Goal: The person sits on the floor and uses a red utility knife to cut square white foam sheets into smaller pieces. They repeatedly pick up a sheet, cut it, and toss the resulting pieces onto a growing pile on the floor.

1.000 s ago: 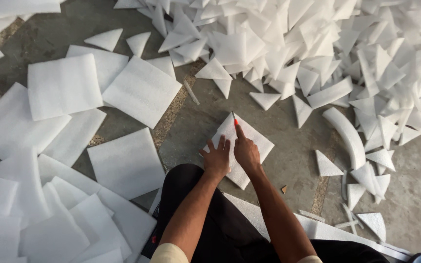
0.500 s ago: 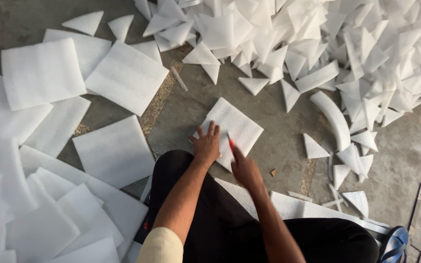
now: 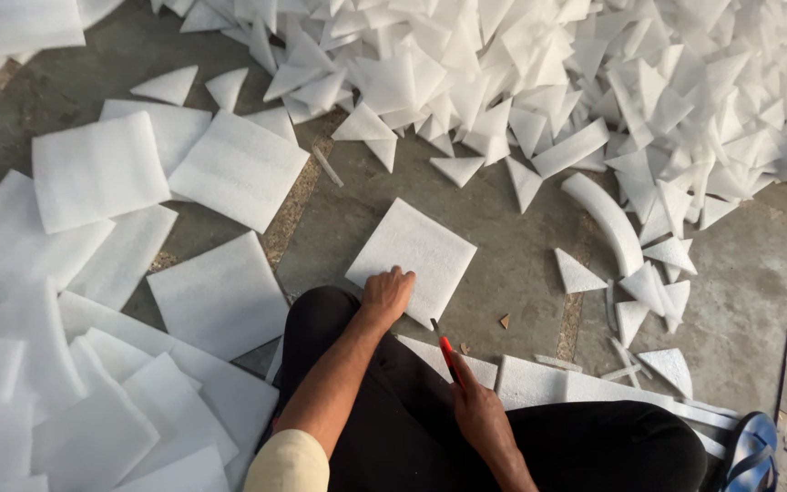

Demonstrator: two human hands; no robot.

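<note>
Since half a second ago the right hand has drawn back off the foam square toward the lap, and the red knife has come away with it; a full second ago both hands were on the square with the blade at its far corner. Now the square lies flat on the concrete floor, just beyond the knee, one corner pointing away. The left hand rests on its near edge, fingers curled down and pressing the foam rather than gripping it. The right hand's fingers are closed around the knife, whose blade points up toward the square but is clear of it.

Near the right hand, long foam strips lie against the black trousers. To the left, whole foam sheets overlap in a loose spread. Far and to the right, a big heap of cut triangles covers the floor, with a curved foam piece and a few stray triangles near its edge. A blue sandal shows at the near right corner.

No containers are in view; the foam all lies loose on the floor.
</note>
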